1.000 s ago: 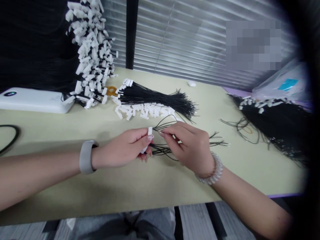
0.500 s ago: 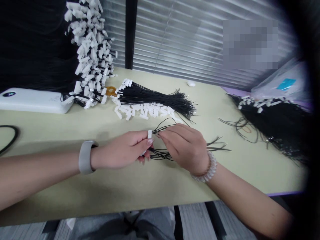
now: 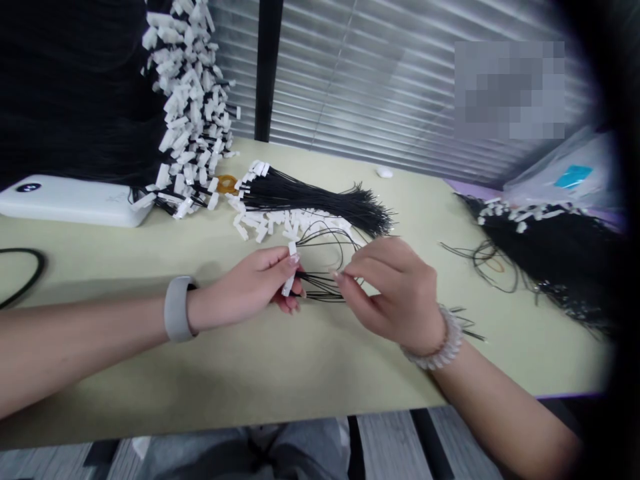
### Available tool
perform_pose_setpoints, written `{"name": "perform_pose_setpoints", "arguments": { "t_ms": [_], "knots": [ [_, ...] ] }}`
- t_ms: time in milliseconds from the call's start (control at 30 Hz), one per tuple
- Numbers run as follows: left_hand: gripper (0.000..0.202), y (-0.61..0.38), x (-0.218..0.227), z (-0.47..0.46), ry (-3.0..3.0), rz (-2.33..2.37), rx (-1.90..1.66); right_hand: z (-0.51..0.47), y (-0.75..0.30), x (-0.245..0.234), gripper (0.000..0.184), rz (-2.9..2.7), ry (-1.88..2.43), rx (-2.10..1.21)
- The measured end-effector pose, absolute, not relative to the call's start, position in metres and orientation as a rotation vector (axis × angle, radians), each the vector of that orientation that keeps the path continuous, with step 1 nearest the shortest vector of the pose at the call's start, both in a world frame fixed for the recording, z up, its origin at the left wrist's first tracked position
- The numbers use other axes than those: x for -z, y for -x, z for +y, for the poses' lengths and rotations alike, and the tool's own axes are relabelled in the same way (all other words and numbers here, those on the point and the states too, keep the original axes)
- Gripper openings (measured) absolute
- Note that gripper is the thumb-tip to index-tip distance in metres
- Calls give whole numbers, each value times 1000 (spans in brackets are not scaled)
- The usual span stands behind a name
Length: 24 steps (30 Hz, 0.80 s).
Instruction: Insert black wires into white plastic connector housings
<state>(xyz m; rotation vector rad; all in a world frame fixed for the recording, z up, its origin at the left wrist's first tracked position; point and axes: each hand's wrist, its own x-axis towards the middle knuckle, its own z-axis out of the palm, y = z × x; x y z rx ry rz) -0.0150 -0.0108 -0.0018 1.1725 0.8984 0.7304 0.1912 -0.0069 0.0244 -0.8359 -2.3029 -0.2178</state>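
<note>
My left hand (image 3: 253, 283) pinches a small white connector (image 3: 290, 269) with several thin black wires (image 3: 320, 288) running out of it to the right. My right hand (image 3: 395, 293) is closed just to the right, its fingertips pinching one of these black wires near the connector. Both hands hover low over the pale green table (image 3: 280, 360). A grey band sits on my left wrist, a bead bracelet on my right.
Loose white connectors (image 3: 280, 223) and a bundle of black wires (image 3: 320, 197) lie behind my hands. A tall heap of wired connectors (image 3: 190, 107) stands back left beside a white box (image 3: 70, 200). More black wire bundles (image 3: 545, 247) lie at the right.
My right hand has drawn back to the right and lifted a little, pulling a wire loop up. The left hand has stayed on the connector.
</note>
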Motion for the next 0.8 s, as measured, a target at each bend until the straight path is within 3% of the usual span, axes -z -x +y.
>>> {"name": "perform_pose_setpoints", "arguments": {
  "t_ms": [333, 533, 800],
  "knots": [
    [23, 16, 2, -8, -1056, 855, -805, -4, -187, -18, 17, -2619, 1062, 126],
    [26, 15, 3, -10, -1054, 895, -859, 20, -225, -33, 9, -1917, 1285, 200],
    [26, 16, -1, -15, -1182, 949, -754, 57, -271, -44, 21, -1202, 946, -585]
  ]
}}
